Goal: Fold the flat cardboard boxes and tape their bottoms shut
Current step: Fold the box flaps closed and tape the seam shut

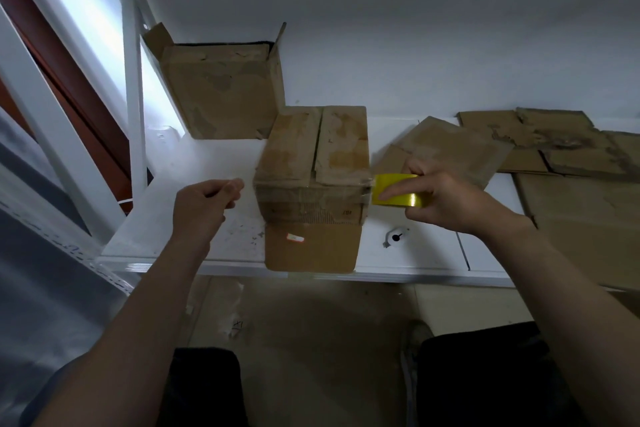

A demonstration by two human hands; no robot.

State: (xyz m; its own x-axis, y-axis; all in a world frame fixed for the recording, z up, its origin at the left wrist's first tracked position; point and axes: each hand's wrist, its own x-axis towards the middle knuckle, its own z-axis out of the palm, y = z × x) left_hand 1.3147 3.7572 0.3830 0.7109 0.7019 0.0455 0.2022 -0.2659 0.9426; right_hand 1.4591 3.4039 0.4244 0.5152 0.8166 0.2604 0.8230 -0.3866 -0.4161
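folded box (313, 184) at table (194, 191) front edge; open box (221, 90) behind-left; flat boxes (540, 149) right.

Left hand (204, 204) centre-left, fingers curled, thumb to forefinger, contents unclear; right hand (446, 201) centre-right, grips tape roll (398, 196), forefinger straight; both forearms bare, reaching up-frame.

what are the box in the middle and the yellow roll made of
Cardboard box: brown corrugated cardboard, matte and scuffed; fluting shows along its front edge. Yellow tape roll: probably plastic packing tape, glossy; light glints off its side.
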